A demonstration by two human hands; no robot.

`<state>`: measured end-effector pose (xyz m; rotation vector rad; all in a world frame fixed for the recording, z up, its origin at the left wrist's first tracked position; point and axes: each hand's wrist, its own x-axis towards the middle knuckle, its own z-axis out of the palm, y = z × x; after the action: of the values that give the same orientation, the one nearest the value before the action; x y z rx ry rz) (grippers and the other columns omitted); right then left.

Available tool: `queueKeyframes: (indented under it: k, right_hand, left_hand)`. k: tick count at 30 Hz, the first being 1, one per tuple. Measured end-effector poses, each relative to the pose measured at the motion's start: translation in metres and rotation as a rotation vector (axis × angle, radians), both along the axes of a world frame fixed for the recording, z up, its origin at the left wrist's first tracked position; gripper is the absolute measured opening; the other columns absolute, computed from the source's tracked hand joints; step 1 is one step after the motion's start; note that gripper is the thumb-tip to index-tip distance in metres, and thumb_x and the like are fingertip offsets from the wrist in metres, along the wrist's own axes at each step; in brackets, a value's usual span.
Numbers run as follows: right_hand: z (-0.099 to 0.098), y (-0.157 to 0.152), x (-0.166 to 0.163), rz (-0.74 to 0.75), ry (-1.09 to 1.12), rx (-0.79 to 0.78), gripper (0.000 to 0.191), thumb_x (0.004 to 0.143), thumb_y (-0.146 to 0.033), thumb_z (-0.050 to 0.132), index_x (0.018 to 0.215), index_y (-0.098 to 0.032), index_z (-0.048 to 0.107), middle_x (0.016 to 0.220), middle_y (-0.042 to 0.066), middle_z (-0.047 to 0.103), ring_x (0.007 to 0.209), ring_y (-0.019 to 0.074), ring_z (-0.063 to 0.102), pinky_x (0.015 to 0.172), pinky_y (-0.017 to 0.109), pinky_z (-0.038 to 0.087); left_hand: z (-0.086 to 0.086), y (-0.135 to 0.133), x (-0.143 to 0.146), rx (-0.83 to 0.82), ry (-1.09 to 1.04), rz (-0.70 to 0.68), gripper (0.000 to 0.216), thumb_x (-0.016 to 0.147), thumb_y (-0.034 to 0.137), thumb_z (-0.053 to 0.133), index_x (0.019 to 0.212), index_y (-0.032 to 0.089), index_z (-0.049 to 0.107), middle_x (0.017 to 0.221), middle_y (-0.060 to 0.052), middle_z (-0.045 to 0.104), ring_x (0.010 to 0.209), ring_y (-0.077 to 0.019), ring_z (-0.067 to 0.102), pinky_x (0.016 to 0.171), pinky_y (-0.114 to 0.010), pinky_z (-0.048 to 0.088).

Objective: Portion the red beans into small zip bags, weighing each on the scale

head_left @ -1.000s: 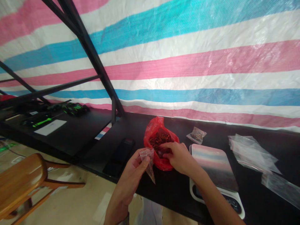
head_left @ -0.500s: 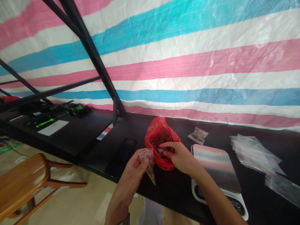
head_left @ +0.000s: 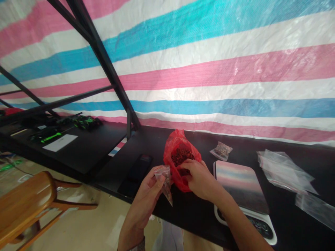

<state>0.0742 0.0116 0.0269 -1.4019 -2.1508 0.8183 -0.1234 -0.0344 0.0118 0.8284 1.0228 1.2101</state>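
A small clear zip bag (head_left: 166,184) with brown bits in it hangs tilted from my left hand (head_left: 147,194), pinched between thumb and fingers. Right beside it, an open red plastic bag (head_left: 171,143) stands on the black table, holding many small reddish-brown dried pieces (head_left: 182,155). My right hand (head_left: 200,178) reaches into the mouth of the red bag from the right. Its fingers are curled together among the pieces, and what they grip is hidden. A white kitchen scale (head_left: 239,184) lies by my right forearm.
A filled small zip bag (head_left: 222,150) lies behind the scale, and flat clear bags (head_left: 285,170) are at the right. A dark phone (head_left: 140,167) rests left of my hands. Black metal bars (head_left: 110,69) slant at the left, above a wooden chair (head_left: 28,205).
My right hand has turned and shifted slightly within the red bag's mouth, tugging the bag's shape a little. My left hand with the small zip bag has hardly moved.
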Motion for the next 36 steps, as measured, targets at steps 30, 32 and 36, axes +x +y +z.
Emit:
queueKeyframes:
  k: [30,32,36]
  right_hand:
    - [0.060,-0.033,0.006,0.006,-0.052,0.658,0.052,0.092,0.003,0.059,0.127,-0.032,0.078,0.133,0.002,0.079,0.107,0.0232,0.065,0.085,0.041,0.036]
    - [0.059,-0.034,0.007,0.023,-0.076,0.713,0.054,0.092,0.003,0.061,0.128,-0.033,0.077,0.132,0.000,0.080,0.104,0.0226,0.064,0.085,0.041,0.035]
    - [0.061,-0.037,0.009,0.029,-0.089,0.737,0.053,0.095,-0.001,0.061,0.132,-0.035,0.076,0.136,-0.001,0.079,0.102,0.0233,0.063,0.085,0.041,0.035]
  left_hand:
    - [0.015,0.003,0.026,0.311,0.434,0.181,0.038,0.077,0.020,0.088,0.114,0.026,0.083,0.124,-0.007,0.079,0.120,-0.0293,0.069,0.110,-0.039,0.050]
    - [0.014,0.003,0.026,0.315,0.428,0.171,0.039,0.076,0.020,0.088,0.115,0.025,0.083,0.122,-0.007,0.080,0.119,-0.0295,0.070,0.110,-0.039,0.050]
    - [0.012,0.003,0.026,0.334,0.406,0.175,0.044,0.075,0.023,0.091,0.118,0.026,0.083,0.126,-0.007,0.079,0.123,-0.0295,0.069,0.112,-0.039,0.050]
